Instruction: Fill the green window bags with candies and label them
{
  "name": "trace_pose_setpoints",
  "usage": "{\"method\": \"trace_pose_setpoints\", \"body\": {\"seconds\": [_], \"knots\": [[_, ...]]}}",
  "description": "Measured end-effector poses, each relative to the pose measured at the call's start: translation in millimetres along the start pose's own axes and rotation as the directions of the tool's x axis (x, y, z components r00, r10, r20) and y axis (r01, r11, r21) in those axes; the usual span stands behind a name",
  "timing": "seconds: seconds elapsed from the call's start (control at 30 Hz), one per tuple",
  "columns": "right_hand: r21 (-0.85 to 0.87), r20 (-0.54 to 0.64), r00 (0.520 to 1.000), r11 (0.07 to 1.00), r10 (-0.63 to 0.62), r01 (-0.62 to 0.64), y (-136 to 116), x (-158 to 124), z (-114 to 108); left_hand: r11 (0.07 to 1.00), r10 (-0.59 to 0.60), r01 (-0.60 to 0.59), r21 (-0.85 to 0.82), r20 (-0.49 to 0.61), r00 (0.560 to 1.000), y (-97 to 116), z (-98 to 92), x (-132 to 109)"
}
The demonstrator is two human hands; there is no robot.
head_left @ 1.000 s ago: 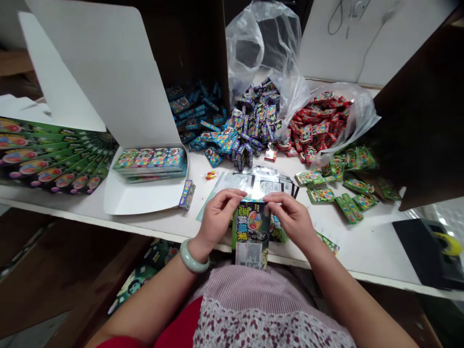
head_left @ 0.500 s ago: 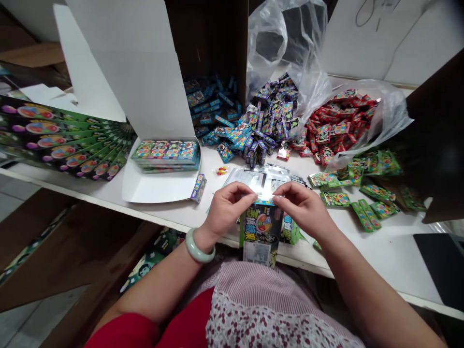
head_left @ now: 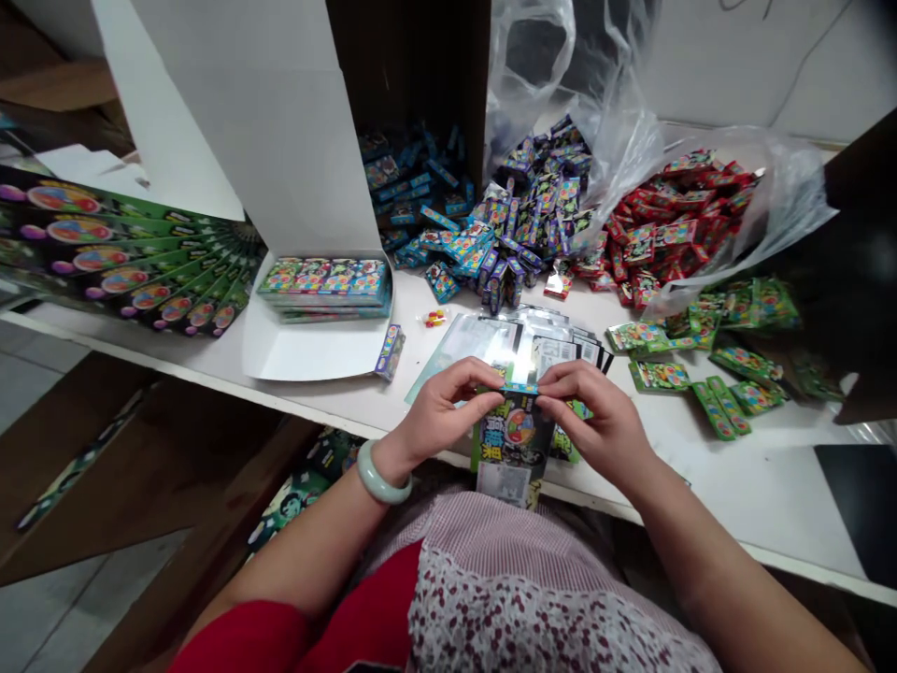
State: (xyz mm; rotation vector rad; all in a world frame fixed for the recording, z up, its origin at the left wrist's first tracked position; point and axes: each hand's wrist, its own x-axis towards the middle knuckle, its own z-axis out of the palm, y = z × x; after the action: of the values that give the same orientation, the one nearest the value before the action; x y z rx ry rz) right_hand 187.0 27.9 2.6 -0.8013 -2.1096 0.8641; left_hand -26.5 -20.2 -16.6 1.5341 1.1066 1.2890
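A black printed candy pouch (head_left: pixel 517 439) hangs over the table's front edge, coloured candies and large lettering on its face. My left hand (head_left: pixel 459 402) pinches its top left corner between thumb and fingers. At the top right corner my right hand (head_left: pixel 585 402) grips it the same way. A thin blue strip shows along the pouch's top edge between the fingertips. Behind my hands lie several flat pouches (head_left: pixel 557 348) with silvery, clear and black parts. Green packaging peeks out at both sides of the held pouch; how it is joined to it, I cannot tell.
To the left stands an open white carton (head_left: pixel 315 350) with stacked candy packs (head_left: pixel 326 285); a small purple box (head_left: pixel 390 352) rests at its corner. Blue (head_left: pixel 462 248), purple (head_left: pixel 547 201), red (head_left: pixel 679 224) and green packets (head_left: pixel 659 376) are heaped behind and right. Clear plastic bags (head_left: pixel 777 206) surround some.
My right hand's fingers have closed more fully round the pouch's top corner. The whole view has shifted slightly; the pouch stays between both hands.
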Motion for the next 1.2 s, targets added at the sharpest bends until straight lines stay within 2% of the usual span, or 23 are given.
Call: {"method": "trace_pose_setpoints", "body": {"seconds": [0.1,0.17,0.27,0.33,0.4,0.47,0.53,0.6,0.8,1.0,1.2], "knots": [[-0.002,-0.125,0.992,1.0,0.018,-0.018,-2,-7,11,0.999,-0.032,0.033,0.021,-0.037,0.999,-2,6.6,1],[0.062,-0.141,0.988,0.997,0.056,-0.047,-1,-11,12,1.0,0.008,-0.007,0.029,-0.042,0.999,-2,8.3,3],[0.182,-0.112,0.97,0.964,0.215,-0.192,19,-19,-8,0.997,0.071,-0.068,0.048,-0.075,0.995,-2,5.6,6],[0.085,-0.184,0.909,0.928,0.373,-0.364,44,-27,-34,0.995,0.074,-0.066,0.077,-0.1,0.992,-4,2.7,8],[-0.155,-0.287,0.824,0.825,0.489,-0.544,70,-37,-61,0.993,0.064,-0.051,0.105,-0.12,0.991,-7,1.8,10],[-0.283,-0.307,0.784,0.735,0.539,-0.616,91,-46,-81,0.991,0.055,-0.038,0.127,-0.134,0.989,-9,3.7,12],[-0.32,-0.286,0.773,0.704,0.567,-0.634,104,-52,-87,0.99,0.053,-0.035,0.135,-0.134,0.99,-9,7.3,13],[-0.335,-0.266,0.763,0.685,0.59,-0.647,110,-55,-84,0.99,0.053,-0.036,0.139,-0.125,0.991,-9,10.4,14],[-0.295,-0.248,0.735,0.674,0.631,-0.677,116,-66,-73,0.986,0.035,-0.016,0.167,-0.109,0.993,-9,10.4,17],[-0.271,-0.257,0.721,0.668,0.643,-0.693,120,-61,-69,0.985,0.021,0.001,0.175,-0.122,0.992,-10,10.2,17],[-0.118,-0.24,0.685,0.68,0.688,-0.724,121,-68,-71,0.99,0.028,-0.013,0.139,-0.108,0.994,-10,11.2,16]]}}
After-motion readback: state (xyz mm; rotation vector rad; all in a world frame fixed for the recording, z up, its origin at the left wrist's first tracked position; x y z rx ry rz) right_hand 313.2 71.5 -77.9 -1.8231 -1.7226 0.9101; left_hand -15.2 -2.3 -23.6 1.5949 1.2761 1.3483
